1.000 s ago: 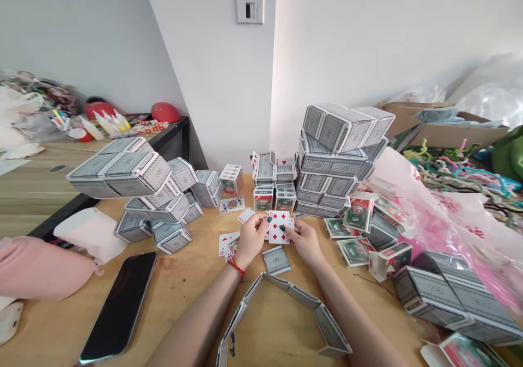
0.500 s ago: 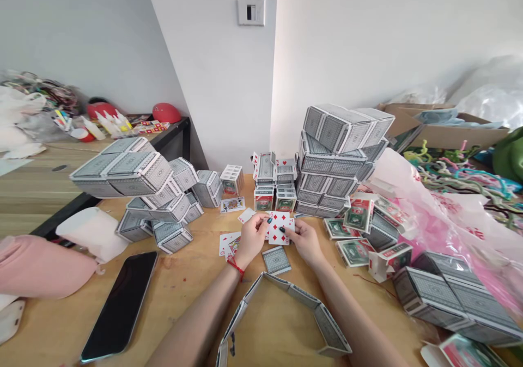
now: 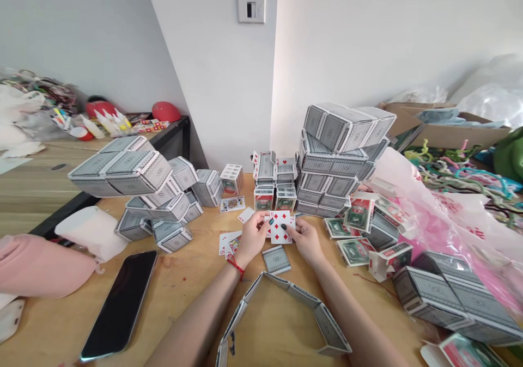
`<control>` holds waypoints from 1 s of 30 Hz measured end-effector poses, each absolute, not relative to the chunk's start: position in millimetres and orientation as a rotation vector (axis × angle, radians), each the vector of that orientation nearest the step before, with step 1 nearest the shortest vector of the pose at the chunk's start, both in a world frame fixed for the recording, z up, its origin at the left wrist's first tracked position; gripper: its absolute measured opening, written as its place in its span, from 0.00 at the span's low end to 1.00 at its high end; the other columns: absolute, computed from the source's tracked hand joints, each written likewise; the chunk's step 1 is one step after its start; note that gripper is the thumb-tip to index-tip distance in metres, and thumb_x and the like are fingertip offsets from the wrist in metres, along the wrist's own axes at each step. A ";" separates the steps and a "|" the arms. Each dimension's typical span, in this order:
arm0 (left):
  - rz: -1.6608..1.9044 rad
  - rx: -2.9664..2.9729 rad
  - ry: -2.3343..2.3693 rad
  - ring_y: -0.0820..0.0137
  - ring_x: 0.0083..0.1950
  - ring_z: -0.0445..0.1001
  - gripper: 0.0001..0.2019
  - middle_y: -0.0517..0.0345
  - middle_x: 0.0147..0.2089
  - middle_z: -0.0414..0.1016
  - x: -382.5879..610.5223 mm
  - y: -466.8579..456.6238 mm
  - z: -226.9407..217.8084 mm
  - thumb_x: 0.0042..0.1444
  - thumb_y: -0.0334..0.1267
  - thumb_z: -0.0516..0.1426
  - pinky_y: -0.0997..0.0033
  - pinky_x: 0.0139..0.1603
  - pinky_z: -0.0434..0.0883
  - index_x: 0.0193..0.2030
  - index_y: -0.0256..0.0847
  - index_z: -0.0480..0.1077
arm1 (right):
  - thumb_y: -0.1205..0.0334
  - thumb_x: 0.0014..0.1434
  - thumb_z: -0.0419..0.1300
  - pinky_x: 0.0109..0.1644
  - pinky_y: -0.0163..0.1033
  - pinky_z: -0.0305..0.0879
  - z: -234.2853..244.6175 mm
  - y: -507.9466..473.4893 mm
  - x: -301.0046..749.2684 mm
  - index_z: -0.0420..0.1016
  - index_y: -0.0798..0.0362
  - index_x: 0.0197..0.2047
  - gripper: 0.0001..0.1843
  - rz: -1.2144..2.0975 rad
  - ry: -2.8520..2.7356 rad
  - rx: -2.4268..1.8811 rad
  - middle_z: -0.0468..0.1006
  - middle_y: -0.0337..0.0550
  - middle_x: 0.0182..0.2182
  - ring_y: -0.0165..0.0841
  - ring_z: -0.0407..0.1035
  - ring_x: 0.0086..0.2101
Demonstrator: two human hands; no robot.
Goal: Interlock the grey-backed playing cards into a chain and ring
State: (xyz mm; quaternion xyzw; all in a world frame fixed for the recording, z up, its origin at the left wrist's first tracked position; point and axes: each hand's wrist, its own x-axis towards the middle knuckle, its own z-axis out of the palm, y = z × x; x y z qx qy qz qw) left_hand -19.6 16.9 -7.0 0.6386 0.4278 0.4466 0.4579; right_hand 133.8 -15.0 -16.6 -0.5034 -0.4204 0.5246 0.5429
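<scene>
A six of diamonds playing card (image 3: 280, 235) faces me, with at least one more card partly hidden behind it. My left hand (image 3: 254, 239) pinches the left edge, thumb in front. My right hand (image 3: 305, 238) is closed on the right edge, its thumb pressed on the card face. Just below lies a patterned square piece of cards (image 3: 276, 260), back side up. Nearer to me, between my forearms, stands an angular wall of joined cards (image 3: 291, 288). Loose face-up cards (image 3: 225, 244) lie left of my left hand.
Tall stacks of card-covered boxes stand at right (image 3: 327, 157) and left (image 3: 131, 173). Card packs (image 3: 354, 251) and a pink plastic bag (image 3: 429, 214) lie at right. A phone (image 3: 120, 304) rests at left, near a pink roll (image 3: 44, 266). Two upright packs (image 3: 274, 198) stand at the back.
The front card has shifted slightly to the right between my hands, showing a little more of the card behind at left. Both hands keep their pinch. Everything else stays put.
</scene>
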 end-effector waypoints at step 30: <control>0.938 1.164 0.850 0.72 0.27 0.69 0.07 0.58 0.26 0.71 -26.9 26.8 -2.0 0.48 0.39 0.55 0.71 0.28 0.68 0.29 0.38 0.71 | 0.53 0.43 0.64 0.28 0.36 0.65 -20.9 -13.2 136.9 0.70 0.55 0.34 0.17 1.211 -0.911 -1.136 0.77 0.42 0.27 0.33 0.70 0.25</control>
